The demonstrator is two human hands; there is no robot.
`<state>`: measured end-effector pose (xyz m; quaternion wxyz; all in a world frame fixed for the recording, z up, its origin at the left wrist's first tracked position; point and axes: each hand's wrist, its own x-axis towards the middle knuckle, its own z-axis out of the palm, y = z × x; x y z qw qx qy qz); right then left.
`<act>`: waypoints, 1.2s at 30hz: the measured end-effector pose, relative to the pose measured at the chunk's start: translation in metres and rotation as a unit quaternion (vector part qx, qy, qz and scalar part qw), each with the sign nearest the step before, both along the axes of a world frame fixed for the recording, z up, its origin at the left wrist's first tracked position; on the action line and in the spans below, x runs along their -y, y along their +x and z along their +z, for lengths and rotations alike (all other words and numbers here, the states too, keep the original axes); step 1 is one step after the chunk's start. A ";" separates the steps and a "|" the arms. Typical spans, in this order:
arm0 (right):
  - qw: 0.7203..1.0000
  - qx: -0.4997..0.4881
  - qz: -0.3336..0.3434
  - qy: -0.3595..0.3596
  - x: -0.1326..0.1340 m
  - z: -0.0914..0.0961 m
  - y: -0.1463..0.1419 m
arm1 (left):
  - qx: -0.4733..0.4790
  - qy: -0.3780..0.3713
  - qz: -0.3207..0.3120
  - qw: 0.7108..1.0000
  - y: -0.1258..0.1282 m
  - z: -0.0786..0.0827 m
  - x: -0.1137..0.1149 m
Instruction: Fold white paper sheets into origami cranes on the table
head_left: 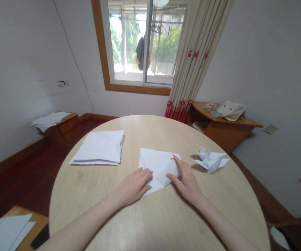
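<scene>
A white sheet of paper (154, 160), with a corner folded over at its right side, lies on the round wooden table (140, 219). On its lower left part rests my left hand (137, 184), fingers stretched out and lying on the paper. My right hand (185, 181) touches the sheet's right side, thumb and forefinger spread apart over the folded flap; its other fingers are partly hidden. To the right of that hand stand folded paper cranes (210, 160), close together. A stack of white paper (98, 146) lies to the left of the sheet.
Behind the table are a window and a long curtain (192, 59). A corner desk (224, 125) at the right bears a cloth bag (231, 109). Low at the left, a small cabinet (68, 129) carries papers (49, 119), and more sheets (6, 230) lie at the lower left.
</scene>
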<state>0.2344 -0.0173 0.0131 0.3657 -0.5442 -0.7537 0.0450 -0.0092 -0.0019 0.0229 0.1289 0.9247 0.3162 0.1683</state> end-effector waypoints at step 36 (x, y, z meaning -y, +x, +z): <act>0.981 0.185 -0.010 0.047 0.004 -0.013 -0.012 | -0.010 0.093 -0.059 0.994 -0.001 -0.002 0.001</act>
